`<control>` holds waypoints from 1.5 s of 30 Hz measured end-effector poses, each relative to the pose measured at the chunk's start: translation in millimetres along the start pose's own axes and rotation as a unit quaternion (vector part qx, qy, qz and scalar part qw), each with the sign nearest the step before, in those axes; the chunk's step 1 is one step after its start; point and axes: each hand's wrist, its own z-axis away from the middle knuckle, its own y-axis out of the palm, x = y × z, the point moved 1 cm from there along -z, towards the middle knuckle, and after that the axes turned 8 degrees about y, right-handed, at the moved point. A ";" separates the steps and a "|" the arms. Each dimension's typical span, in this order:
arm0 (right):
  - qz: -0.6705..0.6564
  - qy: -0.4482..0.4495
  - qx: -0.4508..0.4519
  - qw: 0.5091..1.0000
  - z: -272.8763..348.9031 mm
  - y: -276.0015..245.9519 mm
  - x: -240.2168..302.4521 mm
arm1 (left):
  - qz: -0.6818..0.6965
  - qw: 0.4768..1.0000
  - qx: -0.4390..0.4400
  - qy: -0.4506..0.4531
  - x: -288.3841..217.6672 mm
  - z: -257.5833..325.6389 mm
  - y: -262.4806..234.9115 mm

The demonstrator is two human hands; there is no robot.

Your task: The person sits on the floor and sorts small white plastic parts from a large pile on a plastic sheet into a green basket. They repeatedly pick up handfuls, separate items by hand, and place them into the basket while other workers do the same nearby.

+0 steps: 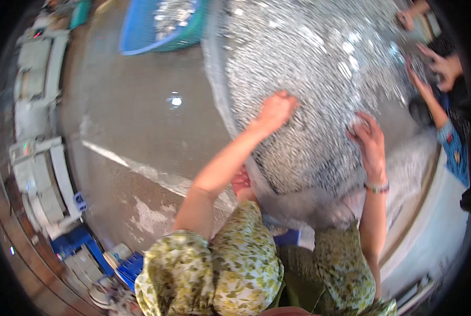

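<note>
A broad heap of small, slender silvery pieces (298, 63), which look like tiny fish, lies on a pale translucent sheet (218, 89). My left hand (277, 109) is over the heap's left part, its fingers curled closed; what they hold, if anything, is hidden. Toward the heap's right side, my right hand (370, 138) has its fingers bent inward around a small pale spot that is too blurred to name. A beaded bracelet (376, 187) circles that wrist. Motion blurs the pieces between my two hands.
A blue-green basket (135, 31) with similar silvery pieces stands at the far left of the heap. Other people's hands (446, 68) reach in at the right. Pale machine-like boxes (38, 174) line the left side of the wet floor (140, 105). Blue crates (77, 242) are at lower left.
</note>
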 end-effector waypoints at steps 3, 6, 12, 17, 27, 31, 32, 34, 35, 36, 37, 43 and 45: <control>0.128 -0.098 -0.049 0.986 -1.6 -5.4 -5.5 | 0.166 0.973 -0.159 -0.015 -9.1 -10.5 -1.0; 0.331 -0.183 -0.025 0.925 8.4 10.9 10.2 | 0.787 0.547 -0.081 -0.273 -36.6 3.2 4.8; 0.405 -0.291 0.007 0.867 33.3 60.1 33.0 | 0.899 0.286 0.041 -0.329 -92.2 24.7 -9.7; 0.322 -0.221 -0.018 0.921 17.9 15.4 24.8 | 0.946 0.226 -0.181 -0.147 -22.3 -33.8 -98.6; 0.248 -0.235 -0.098 0.935 6.9 -10.5 27.1 | 0.707 0.677 -0.182 -0.088 -3.4 -38.6 -120.7; 0.204 -0.213 -0.101 0.950 7.4 -27.3 26.9 | 0.266 0.938 -0.017 0.223 -96.0 32.8 42.2; 0.199 -0.217 -0.103 0.950 8.4 -28.4 26.8 | 0.166 0.941 0.032 0.294 -117.9 41.7 53.5; 0.182 -0.225 -0.108 0.951 9.6 -26.7 26.8 | 0.056 0.928 0.084 0.358 -138.5 53.3 74.7; 0.170 -0.227 -0.111 0.953 11.0 -24.7 27.2 | 0.050 0.930 0.089 0.354 -137.9 56.7 90.4; 0.155 -0.226 -0.118 0.954 12.0 -24.3 25.0 | 0.045 0.929 0.099 0.354 -137.5 55.0 93.6; 0.156 -0.225 -0.113 0.955 11.7 -24.9 24.9 | -0.021 0.929 0.113 0.353 -135.1 50.9 97.4; 0.163 -0.229 -0.111 0.953 12.8 -39.1 25.2 | -0.330 0.903 0.028 0.275 -87.2 -4.6 36.7; 0.139 -0.224 -0.123 0.957 18.1 -55.2 23.1 | -0.381 0.903 0.076 0.182 -67.6 -20.1 26.4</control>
